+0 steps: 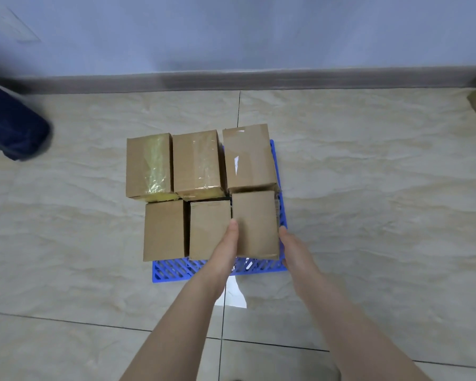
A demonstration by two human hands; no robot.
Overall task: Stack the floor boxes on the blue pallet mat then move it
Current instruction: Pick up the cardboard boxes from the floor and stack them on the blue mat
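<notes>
Six cardboard boxes [195, 163] on the blue pallet mat [173, 270], frame centre. Left hand [227, 250] and right hand [293, 250] hold the lower-right box [256, 221], each grip clasping one side.

Six boxes [204, 193] sit on the mat [176, 270].
</notes>
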